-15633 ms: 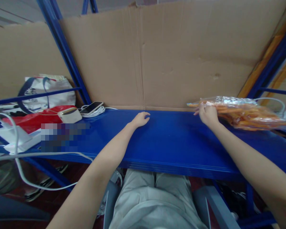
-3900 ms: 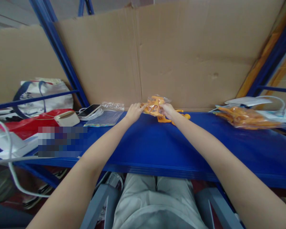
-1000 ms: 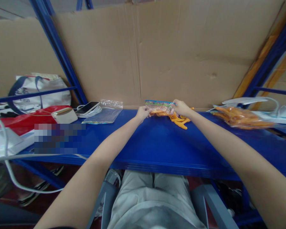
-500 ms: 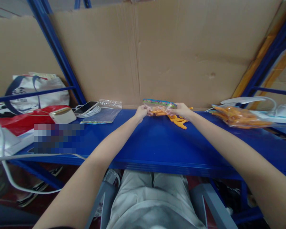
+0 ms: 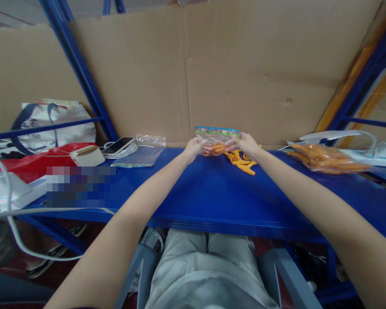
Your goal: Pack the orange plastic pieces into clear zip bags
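Between my hands is a clear plastic bag (image 5: 217,136) with a colourful printed strip along its top edge and orange plastic pieces inside. My left hand (image 5: 194,148) is closed on the bag's left side. Its right side is gripped by my right hand (image 5: 246,144). Loose orange plastic pieces (image 5: 242,165) lie on the blue shelf (image 5: 206,193), just below my right hand; their exact kind is hard to make out. Part of the bag's contents is hidden by my fingers.
A flat clear bag (image 5: 144,154) lies to the left, beside a phone (image 5: 119,146) on a coiled white cable. At the right sits a filled bag of orange pieces (image 5: 324,159) near a white power strip (image 5: 382,159). A cardboard sheet (image 5: 228,73) stands behind.
The bag between my hands has tilted up, showing more of its printed strip and front. Both hands keep hold of it, and the loose orange pieces stay on the shelf.
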The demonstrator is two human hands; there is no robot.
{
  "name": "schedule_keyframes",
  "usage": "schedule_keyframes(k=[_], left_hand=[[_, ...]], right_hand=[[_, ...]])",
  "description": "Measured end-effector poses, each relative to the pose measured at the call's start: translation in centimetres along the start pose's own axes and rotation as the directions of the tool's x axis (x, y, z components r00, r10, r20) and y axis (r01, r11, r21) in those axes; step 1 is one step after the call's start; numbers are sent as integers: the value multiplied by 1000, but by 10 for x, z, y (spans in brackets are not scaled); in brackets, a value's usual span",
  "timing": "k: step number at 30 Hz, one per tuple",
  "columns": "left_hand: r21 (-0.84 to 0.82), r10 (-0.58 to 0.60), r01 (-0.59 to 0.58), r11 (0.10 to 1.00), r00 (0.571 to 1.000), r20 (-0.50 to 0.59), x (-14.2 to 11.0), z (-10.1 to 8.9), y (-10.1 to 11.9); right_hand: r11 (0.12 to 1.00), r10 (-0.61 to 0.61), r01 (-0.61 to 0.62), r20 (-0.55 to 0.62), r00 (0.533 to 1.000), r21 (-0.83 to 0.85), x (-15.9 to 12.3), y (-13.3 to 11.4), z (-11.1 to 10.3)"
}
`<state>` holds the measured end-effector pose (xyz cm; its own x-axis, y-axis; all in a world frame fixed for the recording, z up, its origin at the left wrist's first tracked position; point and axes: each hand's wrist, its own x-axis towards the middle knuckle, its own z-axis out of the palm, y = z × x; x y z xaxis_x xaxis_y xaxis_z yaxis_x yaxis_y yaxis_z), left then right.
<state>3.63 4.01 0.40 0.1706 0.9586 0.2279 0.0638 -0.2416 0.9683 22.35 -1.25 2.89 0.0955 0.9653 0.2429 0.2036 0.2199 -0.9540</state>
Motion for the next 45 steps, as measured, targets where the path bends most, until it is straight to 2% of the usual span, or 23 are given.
schedule_keyframes(k=[4,7,9,14,19,24,28,31,33,35,39,42,45], left_hand=[[151,94,-80,985,992,-85,6,5,0],[311,117,-92,946,991,-61,12,9,-1],[351,121,-100,931,992,-38,14,9,-4],[212,226,-211,954,973,-46,14,-1,-16],[197,45,-26,980,994,-96,3,-6,-16],[134,13,7,991,989,-147,-4,1,-13],[41,22,-17,999,990,-141,-1,4,-15],[17,22,-20,1000,992,-128,-1,4,-13],[9,17,-16,1000,990,-137,-2,5,-8],[-7,9,-10,1000,988,-155,-4,7,-2],[-34,-38,32,999,982,-184,-4,13,10],[-23,-59,56,998,981,-185,-5,13,18],[-68,-7,-3,998,988,-152,-5,7,27]], right_hand=[[989,128,-129,9,992,66,0,0,3],[985,158,-159,24,987,69,-1,-1,4],[986,154,-155,30,988,63,0,-1,3],[992,119,-121,55,991,37,3,5,-2],[1000,0,1,70,998,-14,1,27,2],[996,-59,60,22,998,-61,-3,42,7],[999,-45,45,21,999,-11,-1,35,8],[1000,17,-17,11,1000,17,2,26,8],[999,12,-12,7,1000,32,5,20,7],[997,-58,59,-30,998,41,9,17,6],[970,-240,243,-101,965,22,22,15,5],[966,-255,258,-84,963,31,29,13,4],[957,-273,283,-137,952,60,32,5,3]])
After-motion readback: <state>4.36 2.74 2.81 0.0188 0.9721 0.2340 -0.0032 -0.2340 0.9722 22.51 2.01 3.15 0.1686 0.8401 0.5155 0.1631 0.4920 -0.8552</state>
